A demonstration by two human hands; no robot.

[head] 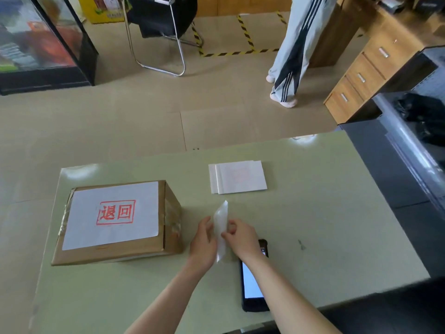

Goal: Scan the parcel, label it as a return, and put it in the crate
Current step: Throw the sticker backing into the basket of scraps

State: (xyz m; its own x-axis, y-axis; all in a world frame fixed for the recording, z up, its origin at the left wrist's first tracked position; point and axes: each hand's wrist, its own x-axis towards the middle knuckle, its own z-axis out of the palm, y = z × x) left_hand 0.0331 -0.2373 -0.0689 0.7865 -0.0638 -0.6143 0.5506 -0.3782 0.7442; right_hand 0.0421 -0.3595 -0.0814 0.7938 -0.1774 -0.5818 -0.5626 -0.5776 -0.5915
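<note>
Labelling step looks about finished. Parcel (115, 221) sits on the table (313, 225), a white sheet stamped with a red return mark already flat across its top. Brown cardboard, tape along the edges, one corner scuffed.

Right of the parcel, both hands pinch a thin, glossy strip (222, 227), probably label backing; left hand (203, 242) holds one edge, right hand (240, 238) grips the other between finger and thumb.

Phone (252, 280) lies screen-up right of the parcel, partly under the right forearm. Stack of spare labels (238, 177) sits further right and beyond.

Next, I'd judge: drop the strip, free both hands, lift the parcel from its sides. Crate not surely identified; a dark bin (397, 165) stands far right of the parcel.
</note>
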